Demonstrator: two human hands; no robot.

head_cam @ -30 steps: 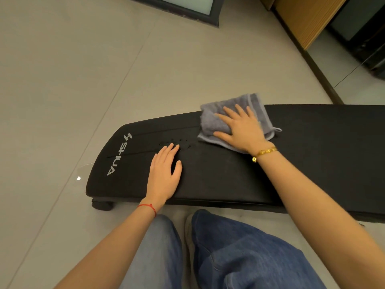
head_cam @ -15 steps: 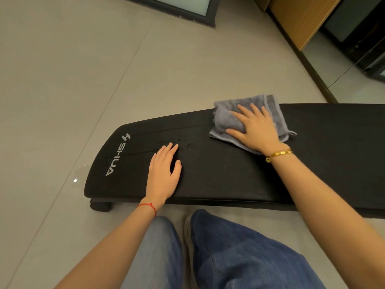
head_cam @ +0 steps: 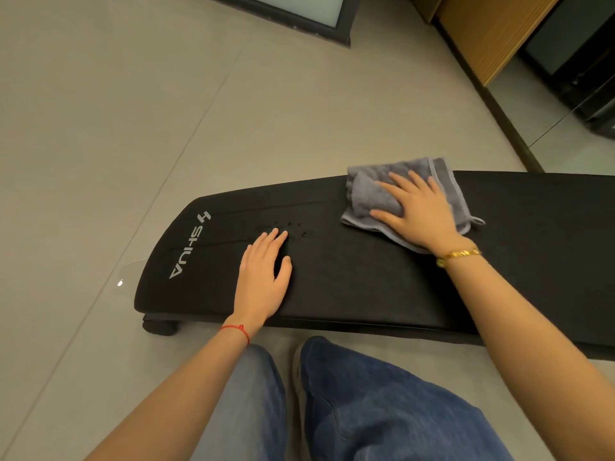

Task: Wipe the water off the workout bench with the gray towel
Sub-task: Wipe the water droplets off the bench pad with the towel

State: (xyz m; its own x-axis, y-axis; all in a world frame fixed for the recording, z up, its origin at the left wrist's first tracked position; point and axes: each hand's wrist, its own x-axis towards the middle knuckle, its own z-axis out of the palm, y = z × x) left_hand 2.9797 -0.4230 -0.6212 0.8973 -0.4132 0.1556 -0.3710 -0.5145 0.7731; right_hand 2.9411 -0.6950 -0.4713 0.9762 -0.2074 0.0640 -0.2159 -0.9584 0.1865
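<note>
A long black workout bench (head_cam: 366,277) with a silver logo lies low across the floor. The gray towel (head_cam: 369,191), bunched and folded, lies on the bench's far edge right of the middle. My right hand (head_cam: 416,211) presses flat on the towel with fingers spread. My left hand (head_cam: 263,277) rests flat on the bench pad near its left end. Small water drops (head_cam: 283,227) dot the pad just beyond my left fingertips, apart from the towel.
Gray tiled floor (head_cam: 133,128) surrounds the bench. A dark-framed glass panel (head_cam: 299,11) stands at the back, a wooden cabinet (head_cam: 482,34) at the back right. My legs in blue jeans (head_cam: 382,410) are in front of the bench. A bench wheel (head_cam: 159,326) shows lower left.
My right hand has slid the towel to the right along the bench, away from the water drops. My left hand has stayed in place.
</note>
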